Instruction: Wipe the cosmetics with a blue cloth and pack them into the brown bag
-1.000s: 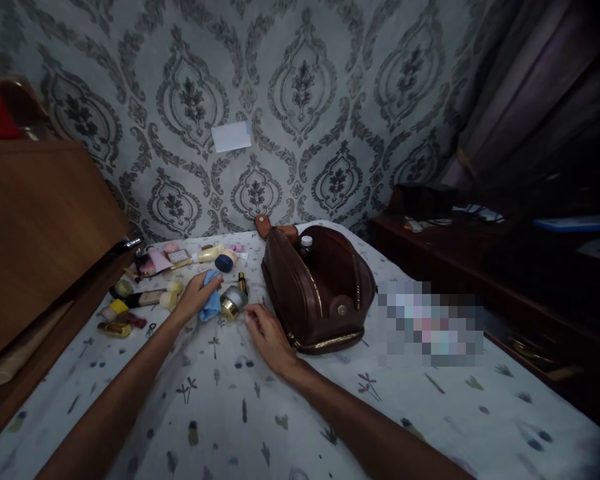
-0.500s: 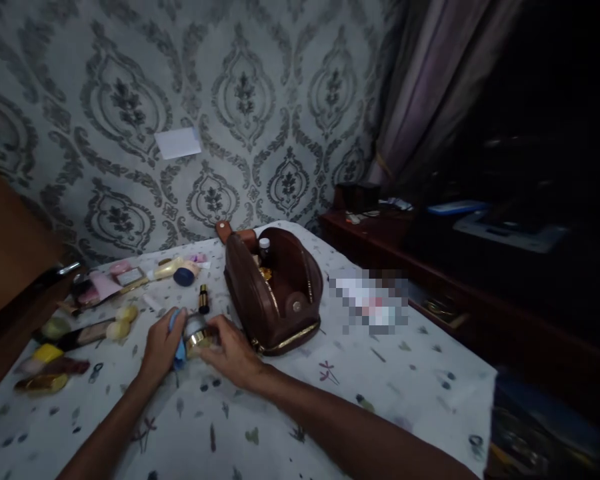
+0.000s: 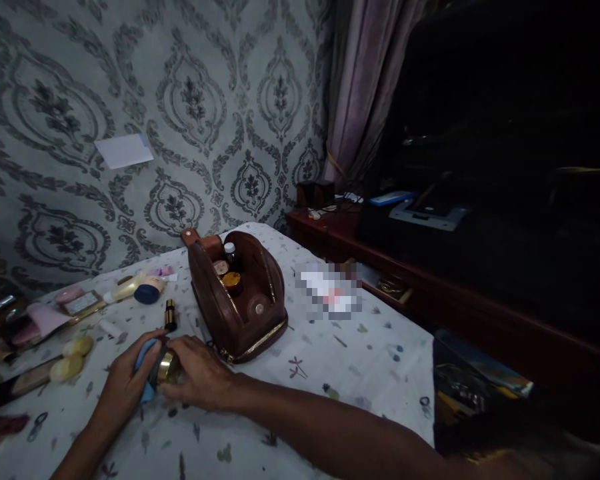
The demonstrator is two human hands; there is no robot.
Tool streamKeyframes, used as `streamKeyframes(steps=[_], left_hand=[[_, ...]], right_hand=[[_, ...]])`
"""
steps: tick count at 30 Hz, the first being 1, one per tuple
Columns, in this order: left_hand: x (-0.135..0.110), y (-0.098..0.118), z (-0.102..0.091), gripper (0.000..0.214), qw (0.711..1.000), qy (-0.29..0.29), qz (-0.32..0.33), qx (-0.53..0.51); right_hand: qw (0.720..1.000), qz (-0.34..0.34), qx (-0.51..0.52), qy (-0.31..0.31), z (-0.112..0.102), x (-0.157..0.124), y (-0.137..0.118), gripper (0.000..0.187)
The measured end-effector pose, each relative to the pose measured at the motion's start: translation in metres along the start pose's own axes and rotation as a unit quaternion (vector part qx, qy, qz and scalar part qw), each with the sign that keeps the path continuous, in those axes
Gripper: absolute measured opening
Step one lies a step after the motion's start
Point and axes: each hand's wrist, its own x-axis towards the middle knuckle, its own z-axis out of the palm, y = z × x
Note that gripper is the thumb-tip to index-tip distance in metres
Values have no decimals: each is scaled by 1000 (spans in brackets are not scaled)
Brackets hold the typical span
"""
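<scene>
Between my two hands is a small round jar [image 3: 168, 367] with a gold band, tilted on its side just above the patterned tablecloth. My left hand [image 3: 130, 373] presses a blue cloth [image 3: 147, 392] against it, fingers closed. My right hand [image 3: 200, 373] grips the jar from the other side, its fingers curled round it. Just beyond them a small black-and-gold bottle [image 3: 170, 315] stands upright. To the right sits an unzipped brown bag [image 3: 210, 293], holding a white-capped bottle [image 3: 231, 252] and a jar with a golden-orange lid [image 3: 232, 281].
Several cosmetics lie at the left, among them a cream-coloured tube [image 3: 127, 287], a dark blue round lid [image 3: 149, 291] and a pink tube [image 3: 45, 319]. A blurred-out item [image 3: 330, 288] lies right of the bag. A dark red desk [image 3: 325, 237] adjoins the table's right edge.
My view has swung right, so everything sits further left. The jar has been tipped from nearly upright onto its side in my hands, with the cloth still against it.
</scene>
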Motion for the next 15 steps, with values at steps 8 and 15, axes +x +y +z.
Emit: streamKeyframes(steps=[8, 15], left_hand=[[4, 6, -16, 54, 999, -11, -36, 4], [6, 12, -22, 55, 998, -2, -56, -35]], right_hand=[[984, -146, -56, -89, -5, -4, -2, 57], [989, -59, -12, -135, -8, -9, -7, 80]])
